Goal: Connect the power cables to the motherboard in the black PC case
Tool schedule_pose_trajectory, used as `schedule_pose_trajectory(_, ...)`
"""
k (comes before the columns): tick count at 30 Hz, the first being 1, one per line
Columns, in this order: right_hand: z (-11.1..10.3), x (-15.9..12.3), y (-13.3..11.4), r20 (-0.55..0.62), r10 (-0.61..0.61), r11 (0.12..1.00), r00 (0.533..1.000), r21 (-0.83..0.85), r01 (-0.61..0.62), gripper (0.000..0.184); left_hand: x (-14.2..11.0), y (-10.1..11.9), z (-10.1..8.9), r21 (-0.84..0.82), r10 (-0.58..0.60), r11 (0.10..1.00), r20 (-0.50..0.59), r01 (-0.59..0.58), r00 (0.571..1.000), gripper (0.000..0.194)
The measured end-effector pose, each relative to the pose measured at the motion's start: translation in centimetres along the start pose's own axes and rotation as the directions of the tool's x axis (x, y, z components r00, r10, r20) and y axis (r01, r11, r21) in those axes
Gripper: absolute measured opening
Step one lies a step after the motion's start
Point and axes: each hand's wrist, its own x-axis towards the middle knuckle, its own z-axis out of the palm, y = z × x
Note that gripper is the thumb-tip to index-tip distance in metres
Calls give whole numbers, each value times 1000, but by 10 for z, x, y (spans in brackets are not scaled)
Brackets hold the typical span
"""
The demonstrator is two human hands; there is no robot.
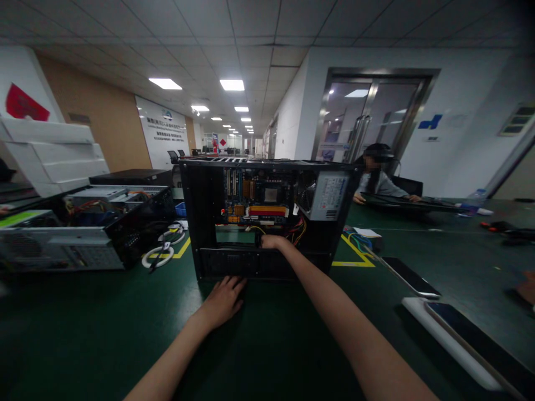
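An open black computer case (pixel 228 264) stands upright in front of me, its inside facing me. In it I see a motherboard (pixel 259 192) with red and yellow memory slots, a silver power supply (pixel 330 195) at the upper right, and loose coloured cables (pixel 298 231). My right hand (pixel 271 241) reaches into the lower part of the case, fingers curled at a small dark part that I cannot make out. My left hand (pixel 225 299) lies flat on the green table, fingers spread, by the lower front edge of the case.
Another opened computer case (pixel 83 245) lies at the left, with coiled white cables (pixel 157 256) beside it. Phones (pixel 412 275) and a white slab-like device (pixel 451 340) lie at the right. A person (pixel 382 172) sits across the table behind a dark flat panel.
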Motion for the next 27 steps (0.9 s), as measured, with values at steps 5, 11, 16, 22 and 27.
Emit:
schedule_pose_trajectory(5, -2, -8, -4, -184, 82, 978, 980, 202, -44, 7, 1, -3, 4, 3, 21, 1000, -15, -20, 1000, 53)
schedule_pose_trajectory(11, -6, -8, -3, -411, 230, 828, 882, 558, 44, 9, 1, -2, 2, 18, 21, 1000, -15, -21, 1000, 53)
schedule_pose_trajectory(16, -11, -15, -7, -404, 394, 476, 825, 858, 193, 10, 0, -2, 1, 13, 20, 1000, -11, -20, 1000, 52)
schedule_pose_trajectory(22, -14, -21, 0, -140, 489, 64, 861, 990, 125, 10, 1, -5, 4, 15, 31, 999, -21, -30, 999, 52)
schedule_pose_trajectory(27, -15, -16, 11, 73, 465, -98, 883, 995, -31, 18, 1, -6, 5, 10, 29, 1000, -19, -29, 999, 52)
